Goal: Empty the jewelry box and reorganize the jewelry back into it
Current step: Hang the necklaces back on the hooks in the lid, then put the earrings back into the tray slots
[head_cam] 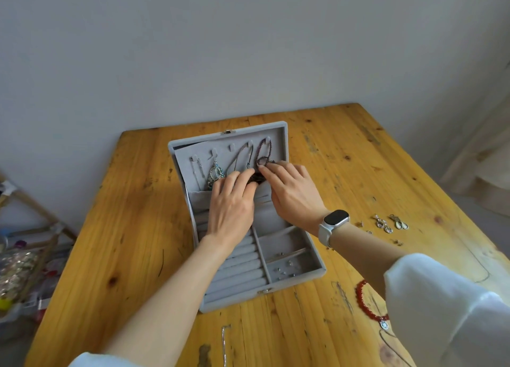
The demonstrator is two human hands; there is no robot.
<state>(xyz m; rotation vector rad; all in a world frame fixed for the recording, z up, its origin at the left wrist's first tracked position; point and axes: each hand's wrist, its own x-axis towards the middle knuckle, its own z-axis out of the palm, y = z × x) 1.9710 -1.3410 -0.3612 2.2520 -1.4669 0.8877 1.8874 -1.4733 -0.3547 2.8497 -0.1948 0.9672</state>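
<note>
The right hand (289, 190) pinches the dark bead necklace (264, 153), which hangs just above it, while the left hand (231, 201) lies flat beside it.

We reach both hands, left hand (230, 201) and right hand (289, 191), into the open jewelry box (300, 277), fingers at a dark beaded necklace (263, 153) hanging in its lid.

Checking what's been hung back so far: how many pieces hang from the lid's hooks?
4, in a row across the lid: thin chain far left, silver pendant, silver necklace, dark beaded strand rightmost. Hands hide their lower ends.
</note>
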